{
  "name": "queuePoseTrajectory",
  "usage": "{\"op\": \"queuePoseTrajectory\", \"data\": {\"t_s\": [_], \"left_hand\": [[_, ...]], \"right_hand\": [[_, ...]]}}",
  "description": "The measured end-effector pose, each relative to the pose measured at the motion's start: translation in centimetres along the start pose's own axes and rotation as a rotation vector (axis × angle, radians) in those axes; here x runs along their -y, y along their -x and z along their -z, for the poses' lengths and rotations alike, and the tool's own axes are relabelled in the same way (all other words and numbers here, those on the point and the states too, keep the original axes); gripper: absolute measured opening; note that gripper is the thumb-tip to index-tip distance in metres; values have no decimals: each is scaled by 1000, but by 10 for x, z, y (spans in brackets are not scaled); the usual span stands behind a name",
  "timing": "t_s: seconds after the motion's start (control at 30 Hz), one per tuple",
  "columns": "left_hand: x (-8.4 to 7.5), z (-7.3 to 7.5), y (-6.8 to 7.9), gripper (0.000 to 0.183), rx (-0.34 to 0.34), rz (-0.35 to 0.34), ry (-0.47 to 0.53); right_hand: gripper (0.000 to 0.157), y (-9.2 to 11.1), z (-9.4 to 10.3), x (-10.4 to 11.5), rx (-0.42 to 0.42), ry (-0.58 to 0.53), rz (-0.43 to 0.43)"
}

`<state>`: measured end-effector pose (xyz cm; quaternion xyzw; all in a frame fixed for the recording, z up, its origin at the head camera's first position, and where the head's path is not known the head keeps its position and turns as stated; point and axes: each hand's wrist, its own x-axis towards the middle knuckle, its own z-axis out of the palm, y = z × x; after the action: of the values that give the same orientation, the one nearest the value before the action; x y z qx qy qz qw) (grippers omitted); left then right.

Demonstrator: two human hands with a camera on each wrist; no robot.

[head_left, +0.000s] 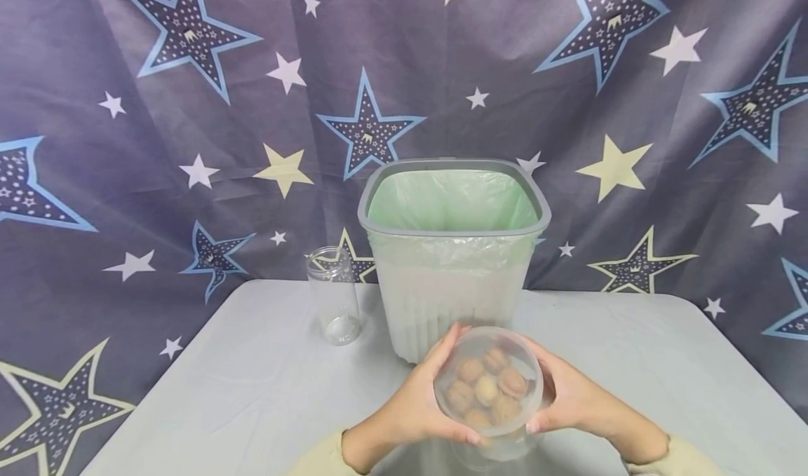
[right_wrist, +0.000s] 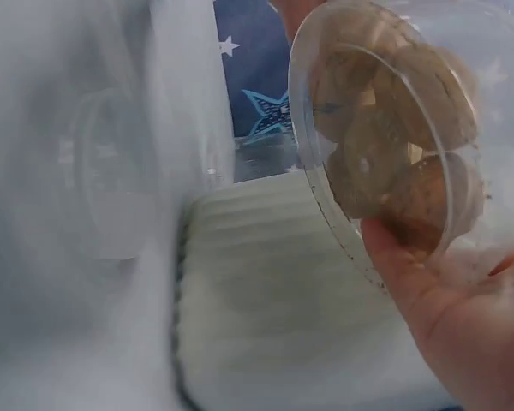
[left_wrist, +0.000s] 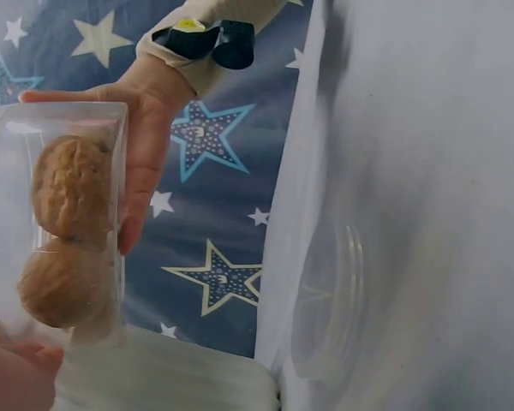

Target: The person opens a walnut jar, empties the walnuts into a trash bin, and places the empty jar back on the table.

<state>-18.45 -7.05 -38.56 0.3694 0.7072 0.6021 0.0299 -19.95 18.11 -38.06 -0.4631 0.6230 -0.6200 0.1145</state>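
My left hand (head_left: 419, 399) and right hand (head_left: 577, 399) grip a round see-through plastic tub (head_left: 533, 374) from its two sides, above the table. Several brown walnuts (head_left: 487, 390) lie inside it; its wall also shows them in the left wrist view, as walnuts (left_wrist: 71, 188). In the right wrist view, my right hand (right_wrist: 463, 321) has a finger pressed against the tub (right_wrist: 304, 111). Below the tub, a clear round piece (left_wrist: 330, 300), like a lid or shallow dish, rests on the table. Whether the tub is covered I cannot tell.
A pale waste bin (head_left: 442, 287) with a grey rim and a green liner bag (head_left: 448, 199) stands just beyond my hands. To its left is an upright clear jar (head_left: 334, 297) without a lid. The grey-white table (head_left: 284, 392) ends at a star-patterned cloth (head_left: 240, 146).
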Motion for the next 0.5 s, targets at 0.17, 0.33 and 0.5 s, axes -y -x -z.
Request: {"op": "queuePoseTrajectory", "data": {"t_s": [0.17, 0.33, 0.5], "left_hand": [[-1, 6, 1, 126, -24, -152, -84], [-2, 12, -2, 126, -23, -226, -131], [-4, 18, -1, 128, -19, -280, -147]], "right_hand": [[99, -5, -5, 10, -52, 165, -26], [109, -10, -11, 20, -115, 295, -61], [123, -12, -19, 26, -166, 415, -77]]}}
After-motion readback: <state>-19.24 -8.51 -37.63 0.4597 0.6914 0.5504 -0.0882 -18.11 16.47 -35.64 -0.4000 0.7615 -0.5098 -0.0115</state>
